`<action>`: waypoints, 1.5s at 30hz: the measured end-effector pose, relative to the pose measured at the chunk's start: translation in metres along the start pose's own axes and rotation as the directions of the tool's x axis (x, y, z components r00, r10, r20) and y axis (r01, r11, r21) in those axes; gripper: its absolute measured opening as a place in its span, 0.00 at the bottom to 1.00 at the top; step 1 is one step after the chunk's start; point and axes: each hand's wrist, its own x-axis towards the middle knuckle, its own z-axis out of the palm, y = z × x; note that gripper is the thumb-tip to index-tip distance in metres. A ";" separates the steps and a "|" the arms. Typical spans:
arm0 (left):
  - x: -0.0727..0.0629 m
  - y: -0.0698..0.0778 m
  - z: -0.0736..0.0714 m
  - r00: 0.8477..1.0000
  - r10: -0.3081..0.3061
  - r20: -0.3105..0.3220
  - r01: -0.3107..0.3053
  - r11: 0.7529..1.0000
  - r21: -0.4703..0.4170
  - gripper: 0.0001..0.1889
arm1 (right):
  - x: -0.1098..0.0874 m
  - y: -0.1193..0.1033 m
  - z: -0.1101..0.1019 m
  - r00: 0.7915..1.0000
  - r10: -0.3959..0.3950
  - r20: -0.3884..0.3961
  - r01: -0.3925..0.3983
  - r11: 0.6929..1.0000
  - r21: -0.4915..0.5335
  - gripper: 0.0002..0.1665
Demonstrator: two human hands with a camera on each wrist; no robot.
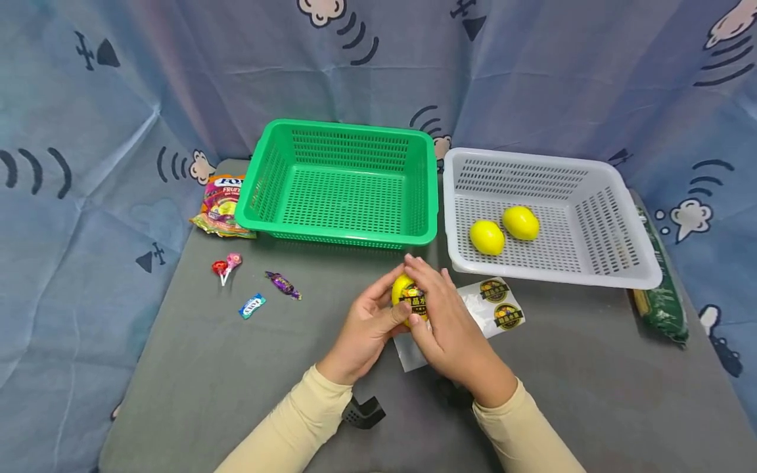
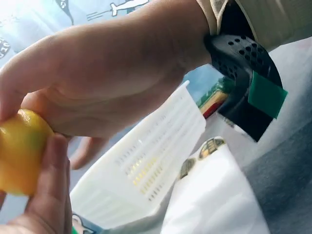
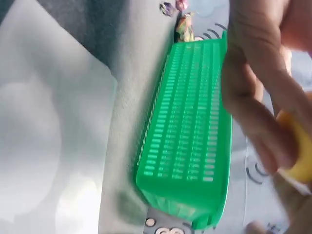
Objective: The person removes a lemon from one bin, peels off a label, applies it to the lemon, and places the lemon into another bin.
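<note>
A yellow lemon (image 1: 401, 286) with a black and gold round sticker (image 1: 416, 303) on it is between my two hands, above the table's middle. The left hand (image 1: 368, 326) grips it from the left, thumb across its near side. From the right, the right hand (image 1: 452, 323) lays fairly straight fingers against the lemon and sticker. Under the hands lies a white sticker sheet (image 1: 480, 307) with two similar stickers at its right end. The left wrist view shows the lemon (image 2: 23, 151) between fingers of both hands; in the right wrist view it is partly hidden and blurred.
Behind stand a green basket (image 1: 349, 234) and a white basket (image 1: 550, 268) holding two lemons (image 1: 504, 230). At left lie a candy bag (image 1: 223, 210), lollipops (image 1: 227, 265) and wrapped candies (image 1: 282, 285). A green packet (image 1: 662, 302) lies at far right.
</note>
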 end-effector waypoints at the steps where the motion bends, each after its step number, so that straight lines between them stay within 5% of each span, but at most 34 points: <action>1: 0.000 0.001 0.001 1.000 0.011 0.007 -0.011 1.000 -0.008 0.52 | -0.002 0.002 0.001 0.999 0.042 0.022 -0.042 0.999 -0.002 0.40; 6: 0.003 0.007 0.003 0.997 0.082 0.017 -0.082 0.996 0.020 0.36 | -0.015 0.009 0.001 0.987 0.148 0.058 -0.148 0.989 -0.005 0.57; 11: 0.008 0.007 0.003 0.996 0.080 -0.039 -0.075 0.991 0.113 0.21 | -0.015 0.004 -0.009 0.990 0.010 -0.140 -0.008 1.000 0.010 0.43; 16: 0.010 -0.003 0.004 0.988 0.147 -0.053 -0.130 0.959 0.251 0.19 | -0.011 -0.010 -0.001 0.990 -0.050 -0.131 0.046 0.998 -0.034 0.32; 23: 0.015 -0.011 0.001 0.942 0.319 -0.105 -0.262 0.894 0.364 0.16 | -0.020 -0.002 0.012 0.997 0.001 -0.077 -0.009 0.994 -0.105 0.32; 27: 0.019 -0.010 -0.001 0.903 0.403 -0.150 -0.309 0.851 0.425 0.15 | -0.022 0.016 -0.006 0.983 0.035 -0.178 -0.053 0.994 -0.097 0.32; 29: 0.021 -0.008 -0.002 0.897 0.413 -0.160 -0.311 0.844 0.436 0.15 | -0.025 0.030 -0.024 0.963 0.062 -0.261 -0.103 0.984 -0.147 0.30; 33: 0.028 -0.006 -0.001 0.918 0.370 -0.142 -0.279 0.858 0.430 0.15 | -0.036 0.060 -0.063 0.890 0.180 -0.419 -0.299 0.925 -0.237 0.22; 36: 0.039 -0.003 0.003 0.937 0.338 -0.083 -0.265 0.848 0.459 0.16 | -0.045 0.077 -0.081 0.843 0.302 -0.445 -0.440 0.864 -0.246 0.17; 39: 0.055 0.004 0.014 0.936 0.352 -0.004 -0.290 0.776 0.559 0.17 | -0.052 0.086 -0.086 0.821 0.387 -0.419 -0.508 0.830 -0.231 0.16; 42: 0.077 0.012 0.033 0.932 0.354 0.076 -0.316 0.692 0.649 0.17 | -0.053 0.090 -0.087 0.816 0.409 -0.408 -0.518 0.832 -0.201 0.16; 45: 0.105 0.017 0.058 0.951 0.269 0.154 -0.299 0.669 0.680 0.17 | -0.053 0.090 -0.086 0.810 0.412 -0.417 -0.520 0.833 -0.187 0.16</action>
